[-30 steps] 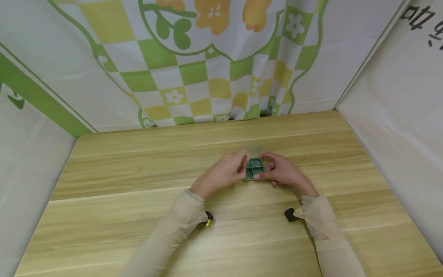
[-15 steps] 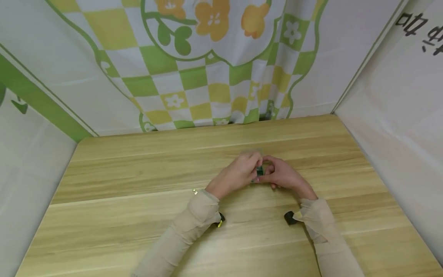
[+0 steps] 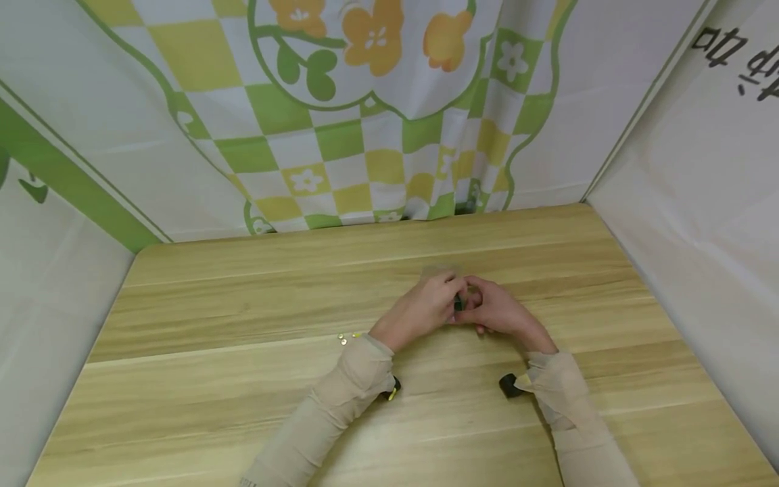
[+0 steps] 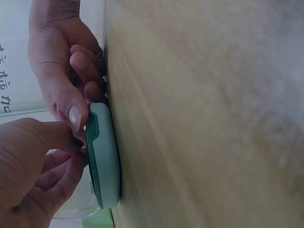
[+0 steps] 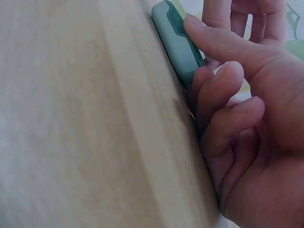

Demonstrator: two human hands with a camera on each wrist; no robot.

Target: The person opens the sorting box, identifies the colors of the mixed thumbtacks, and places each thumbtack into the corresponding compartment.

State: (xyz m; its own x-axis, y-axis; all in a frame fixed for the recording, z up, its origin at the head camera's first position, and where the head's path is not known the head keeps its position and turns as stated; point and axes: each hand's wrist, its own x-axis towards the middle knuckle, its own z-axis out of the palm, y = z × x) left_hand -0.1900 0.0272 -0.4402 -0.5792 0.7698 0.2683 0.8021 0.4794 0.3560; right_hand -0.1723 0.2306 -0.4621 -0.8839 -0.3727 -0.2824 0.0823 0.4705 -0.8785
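A small green pill box (image 3: 458,304) with divided compartments rests on the table, mostly covered by the hands in the head view. My right hand (image 3: 499,308) grips its right side, thumb on the near rim and fingers curled round it. Over the box reaches my left hand (image 3: 426,301). In the left wrist view, its thumb and fingertips come together at the top of the pale green box wall (image 4: 108,161); whether anything is between them is hidden. A clear lid (image 3: 439,270) stands out beyond the far side.
Several tiny yellowish pieces (image 3: 343,341) lie on the wooden table (image 3: 231,392) beside the left sleeve. A checkered curtain (image 3: 341,142) hangs behind the table's back edge, and white walls (image 3: 688,169) flank it. Black cameras (image 3: 510,385) sit under both wrists.
My left hand has moved right, from the box's left edge to over its compartments. The tiny pieces by the left sleeve have come into sight. The right hand keeps its grip on the pill box.
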